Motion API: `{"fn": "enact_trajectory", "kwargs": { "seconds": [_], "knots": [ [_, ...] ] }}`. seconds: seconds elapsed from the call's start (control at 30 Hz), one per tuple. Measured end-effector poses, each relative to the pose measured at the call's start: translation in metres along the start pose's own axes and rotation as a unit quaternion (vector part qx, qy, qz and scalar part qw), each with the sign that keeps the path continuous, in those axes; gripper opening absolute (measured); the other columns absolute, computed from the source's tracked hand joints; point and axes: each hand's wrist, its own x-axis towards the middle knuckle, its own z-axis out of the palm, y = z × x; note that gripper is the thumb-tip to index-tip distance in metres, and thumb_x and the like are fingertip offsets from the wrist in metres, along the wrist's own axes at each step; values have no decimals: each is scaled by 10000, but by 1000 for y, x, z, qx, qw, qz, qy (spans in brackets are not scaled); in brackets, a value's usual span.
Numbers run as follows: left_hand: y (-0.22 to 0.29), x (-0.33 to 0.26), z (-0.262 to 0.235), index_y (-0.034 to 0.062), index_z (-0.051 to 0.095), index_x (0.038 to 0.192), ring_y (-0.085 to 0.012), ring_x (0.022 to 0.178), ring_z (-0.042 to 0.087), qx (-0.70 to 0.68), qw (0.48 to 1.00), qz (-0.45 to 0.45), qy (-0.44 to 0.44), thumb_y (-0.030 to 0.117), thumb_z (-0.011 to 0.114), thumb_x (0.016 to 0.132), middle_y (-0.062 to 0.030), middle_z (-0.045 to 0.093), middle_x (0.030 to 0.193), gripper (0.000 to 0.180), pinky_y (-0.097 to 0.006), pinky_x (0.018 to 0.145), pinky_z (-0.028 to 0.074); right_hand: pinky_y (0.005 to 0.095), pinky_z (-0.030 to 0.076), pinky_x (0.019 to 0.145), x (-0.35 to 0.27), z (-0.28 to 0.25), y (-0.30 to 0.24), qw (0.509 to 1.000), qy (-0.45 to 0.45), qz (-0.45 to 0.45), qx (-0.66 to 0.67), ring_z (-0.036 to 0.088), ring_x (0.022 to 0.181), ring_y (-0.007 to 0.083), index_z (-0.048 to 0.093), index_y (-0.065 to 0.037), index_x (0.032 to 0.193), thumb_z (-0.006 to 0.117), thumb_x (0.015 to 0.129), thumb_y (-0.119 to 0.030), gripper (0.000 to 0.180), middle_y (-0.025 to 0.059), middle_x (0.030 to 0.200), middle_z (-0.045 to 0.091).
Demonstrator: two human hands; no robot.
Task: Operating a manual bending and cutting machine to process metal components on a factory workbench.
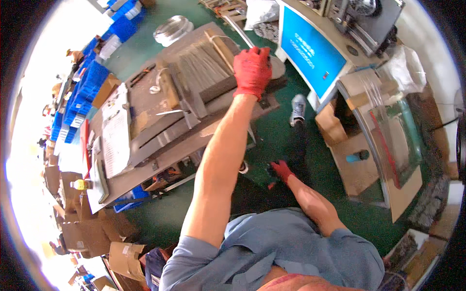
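My left hand, in a red glove, reaches forward over the far right corner of a brown workbench. Its fingers are curled closed; whatever they hold is hidden. A pale metal bar runs up to the knuckles, though I cannot tell if it is gripped. Just right of the hand shows a round pale disc. Beside it on the bench lies a bundle of thin clear strips. My right hand, also red-gloved, hangs low by my leg, its fingers blurred against dark clothing.
On the bench are a wooden block, metal rails and paper sheets. A blue-fronted machine stands ahead right. Cardboard stands at the right. Blue bins and cartons line the left.
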Motion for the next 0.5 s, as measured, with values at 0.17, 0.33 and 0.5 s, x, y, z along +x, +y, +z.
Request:
{"fn": "enact_trajectory", "kwargs": {
  "seconds": [0.17, 0.33, 0.5],
  "knots": [
    [-13, -6, -1, 190, 672, 1010, -295, 805, 632, 19, 999, 2, -43, 220, 668, 723, -66, 661, 875, 288, -429, 683, 513, 393, 450, 920, -21, 3, -38, 998, -46, -30, 16, 599, 1060, 272, 589, -37, 1232, 610, 875, -323, 457, 146, 1137, 645],
    [-13, 0, -7, 189, 649, 1065, -307, 852, 615, 23, 999, -2, -41, 262, 658, 766, -64, 631, 917, 307, -424, 724, 506, 364, 490, 763, 6, 16, 0, 994, -65, -43, 74, 606, 923, 183, 594, -31, 1188, 612, 885, -276, 390, 103, 998, 655],
    [5, 7, 4, 197, 646, 1082, -312, 846, 616, -22, 999, 23, -22, 261, 650, 776, -64, 634, 925, 312, -420, 754, 506, 327, 483, 725, 56, 25, 62, 994, 0, -71, 81, 604, 833, 151, 619, -16, 1123, 599, 899, -277, 344, 53, 929, 666]
  ]
}}
